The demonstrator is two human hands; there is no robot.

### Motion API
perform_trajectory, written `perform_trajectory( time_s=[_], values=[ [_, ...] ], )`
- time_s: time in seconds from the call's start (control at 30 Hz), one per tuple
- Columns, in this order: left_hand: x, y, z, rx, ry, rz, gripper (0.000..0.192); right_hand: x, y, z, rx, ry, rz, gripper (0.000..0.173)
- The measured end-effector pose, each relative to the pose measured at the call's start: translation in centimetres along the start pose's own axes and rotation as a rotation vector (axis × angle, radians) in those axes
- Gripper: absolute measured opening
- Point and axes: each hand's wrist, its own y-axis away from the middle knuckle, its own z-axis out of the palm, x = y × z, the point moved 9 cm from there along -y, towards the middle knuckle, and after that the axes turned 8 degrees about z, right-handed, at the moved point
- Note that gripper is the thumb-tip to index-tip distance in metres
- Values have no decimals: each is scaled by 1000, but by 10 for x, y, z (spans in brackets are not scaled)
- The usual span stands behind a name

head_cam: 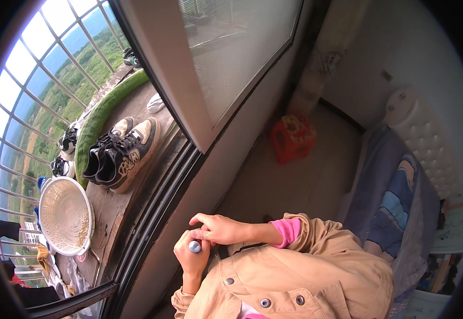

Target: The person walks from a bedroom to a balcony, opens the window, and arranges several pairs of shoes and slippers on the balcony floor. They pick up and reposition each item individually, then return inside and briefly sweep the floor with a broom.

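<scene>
Both hands meet in front of my tan jacket [287, 275]. Out of my left fist [193, 255] shows the rounded grey-blue end of an object [194, 246]; the rest of it is hidden, so its kind is unclear. My right hand [223, 229], in a pink cuff, lies across the top of the left, its fingers touching there. Whether it grips anything cannot be made out. To the left, beyond the sliding-window track [155, 207], a pair of black and beige sneakers [123, 155] stands on a wooden ledge [105, 205].
A long green gourd [91, 123] curves behind the sneakers. Nearer lies a white plastic colander [62, 211] with pale grains inside. Metal bars [50, 103] close off the outside. A framed glass pane [239, 52] rises ahead. On the floor sits a red box [293, 139]; a bed [395, 199] is at right.
</scene>
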Motion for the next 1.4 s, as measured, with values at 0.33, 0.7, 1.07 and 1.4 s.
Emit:
perform_trajectory(
  time_s=[0.33, 0.7, 1.07, 1.4],
  values=[
    [111, -5, 198, -195, -193, 165, 36, 150, 116, -95, -261, -1078, 388, 61],
    [214, 27, 387, -912, -20, 686, 50, 285, 226, -229, 398, -1220, -90, 12],
    [248, -57, 483, -1034, 146, 612, 44, 456, 327, -345, 960, -1270, 445, 24],
    [273, -210, 613, -1071, 191, 416, 39, 494, 400, -479, 1300, -1231, 588, 11]
  ],
)
